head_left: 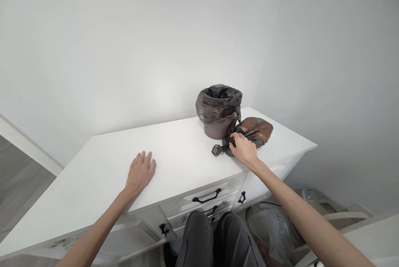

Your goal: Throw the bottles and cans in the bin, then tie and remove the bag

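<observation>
My right hand (244, 147) is closed on the gathered neck of a filled black plastic bag (260, 130), which lies on the white cabinet top (181, 154). Through the thin plastic, orange and reddish contents show, but I cannot make out what they are. Just behind the hand stands a small brown trash bin (215, 129), upright, its rim covered by a black bin liner (218, 107) folded outward. On the left part of the cabinet top my left hand (141, 172) rests flat, fingers stretched out, holding nothing.
Below the top are drawers and doors with black handles (207, 196). A white wall (156, 50) rises behind. On the floor at the lower right lie clear plastic bags (271, 229) and a pale chair-like frame (346, 216). My knees (199, 233) are close to the cabinet front.
</observation>
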A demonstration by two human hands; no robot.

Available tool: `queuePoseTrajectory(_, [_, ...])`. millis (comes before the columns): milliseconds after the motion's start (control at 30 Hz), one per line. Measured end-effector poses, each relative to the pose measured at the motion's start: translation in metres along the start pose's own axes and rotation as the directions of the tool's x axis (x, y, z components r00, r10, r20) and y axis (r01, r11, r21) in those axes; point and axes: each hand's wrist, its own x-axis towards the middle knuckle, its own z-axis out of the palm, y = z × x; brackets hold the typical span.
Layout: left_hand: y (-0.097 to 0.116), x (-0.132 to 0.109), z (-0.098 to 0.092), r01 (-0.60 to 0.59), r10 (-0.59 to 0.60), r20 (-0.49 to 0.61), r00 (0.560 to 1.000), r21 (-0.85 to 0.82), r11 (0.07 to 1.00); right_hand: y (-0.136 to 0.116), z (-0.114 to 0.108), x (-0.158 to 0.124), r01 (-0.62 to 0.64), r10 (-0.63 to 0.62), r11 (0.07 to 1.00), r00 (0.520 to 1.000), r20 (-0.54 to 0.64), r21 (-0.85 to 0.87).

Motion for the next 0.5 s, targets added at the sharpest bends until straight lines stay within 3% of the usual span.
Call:
queuePoseTrajectory(200, [0.0,-0.002,-0.002,0.008,-0.008,0.027,1.0,-0.014,1.0,-0.008,-0.002,-0.024,0.048,-0.042,0.994,0.997,-0.061,0.097])
queuePoseTrajectory(367, [0.0,-0.002,0.0,0.002,-0.002,0.018,1.0,-0.016,1.0,-0.022,0.006,-0.052,0.23,-0.192,0.942,0.967,-0.167,0.244])
queuePoseTrajectory(500, [0.0,-0.002,0.001,-0.005,0.005,-0.002,1.0,-0.005,1.0,-0.048,0.018,-0.077,0.359,-0.313,0.865,0.932,-0.182,0.351])
